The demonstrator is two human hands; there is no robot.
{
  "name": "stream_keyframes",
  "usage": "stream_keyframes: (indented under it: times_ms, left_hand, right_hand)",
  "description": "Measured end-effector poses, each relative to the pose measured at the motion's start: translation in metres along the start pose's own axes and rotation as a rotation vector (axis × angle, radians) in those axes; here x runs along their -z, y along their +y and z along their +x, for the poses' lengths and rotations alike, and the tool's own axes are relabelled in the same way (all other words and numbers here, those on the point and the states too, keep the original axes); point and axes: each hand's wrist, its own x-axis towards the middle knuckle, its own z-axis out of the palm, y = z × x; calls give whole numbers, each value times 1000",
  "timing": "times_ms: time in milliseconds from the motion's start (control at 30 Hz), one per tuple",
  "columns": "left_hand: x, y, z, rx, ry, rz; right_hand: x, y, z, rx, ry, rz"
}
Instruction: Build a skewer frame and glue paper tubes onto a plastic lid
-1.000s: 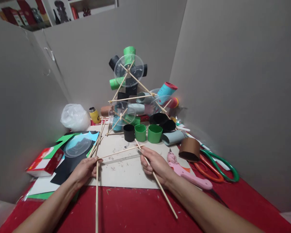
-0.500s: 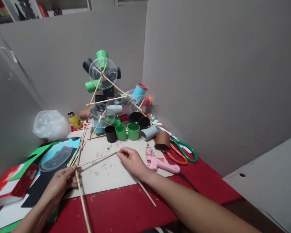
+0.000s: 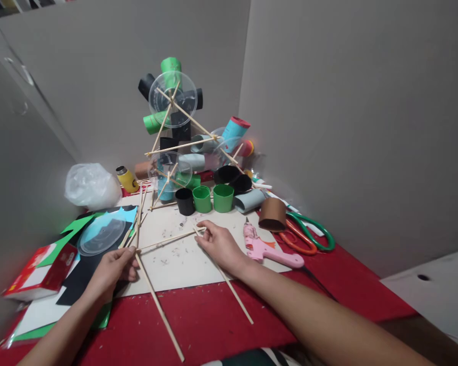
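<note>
My left hand [image 3: 112,268] pinches the joint where two thin wooden sticks meet: one stick [image 3: 158,307] runs toward me over the red cloth, a cross stick [image 3: 170,240] runs right. My right hand [image 3: 219,245] is closed on the other end of the cross stick, where a third stick [image 3: 232,294] crosses under my palm. All three lie on a pale cardboard sheet [image 3: 183,264]. Behind it stands a model [image 3: 173,129] of sticks, clear plastic lids and coloured paper tubes.
A pink glue gun [image 3: 269,249], a brown paper ring [image 3: 273,213] and green and orange scissors [image 3: 313,235] lie to the right. Black and green cups [image 3: 202,199] stand ahead. At left are a clear lid [image 3: 101,235], coloured paper, a red box [image 3: 36,269] and a plastic bag [image 3: 91,185]. Grey walls enclose the table.
The view swung right, then partly back. The stick under my left hand has swung so its near end points further right. Both hands keep their grip on the stick joints.
</note>
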Motion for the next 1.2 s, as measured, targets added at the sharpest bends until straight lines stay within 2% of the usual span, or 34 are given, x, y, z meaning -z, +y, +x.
stream_keyframes:
  times_ms: [167, 333, 533, 633, 767, 867, 967, 1100, 1200]
  left_hand:
    - [0, 6, -9, -19, 41, 29]
    - [2, 13, -20, -200, 107, 198]
    - [-11, 16, -17, -364, 75, 339]
    - [-24, 18, -12, -449, -3, 457]
    - [-37, 22, -9, -525, -76, 580]
    - [-45, 25, -6, -567, -89, 659]
    - [-55, 28, 0, -577, -117, 696]
    - [-75, 30, 9, -601, -130, 611]
    - [-90, 28, 17, -688, -205, 601]
  right_hand:
    - [1, -2, -1, 13, -16, -97]
    - [7, -10, -3, 59, 18, -124]
    - [16, -20, -8, 148, 53, -95]
    - [34, -32, -19, 200, 81, -94]
    - [79, -47, -45, 354, 199, -179]
    - [114, -36, -64, 292, 264, -377]
    - [135, -8, -79, 213, 206, -585]
    - [138, 25, -92, 145, 29, -687]
    - [133, 35, -95, 119, -18, -704]
